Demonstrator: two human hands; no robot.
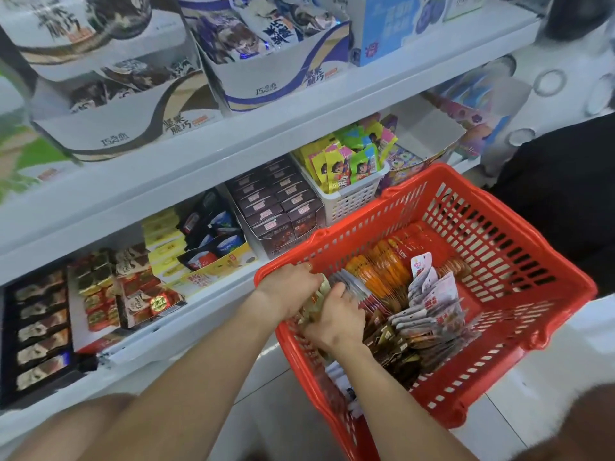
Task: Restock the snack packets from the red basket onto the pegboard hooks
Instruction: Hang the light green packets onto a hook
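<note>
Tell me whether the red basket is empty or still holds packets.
Still holds packets. The red basket has orange packets and white packets standing in rows, with both hands, left hand and right hand, gripping a bunch at its near-left corner.

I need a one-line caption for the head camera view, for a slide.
Both hands, left and right, grip a bundle of packets in the red basket beside snack shelves.

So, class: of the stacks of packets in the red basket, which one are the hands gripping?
The greenish-beige stack at the basket's near-left corner; the orange and white stacks lie untouched.
</note>
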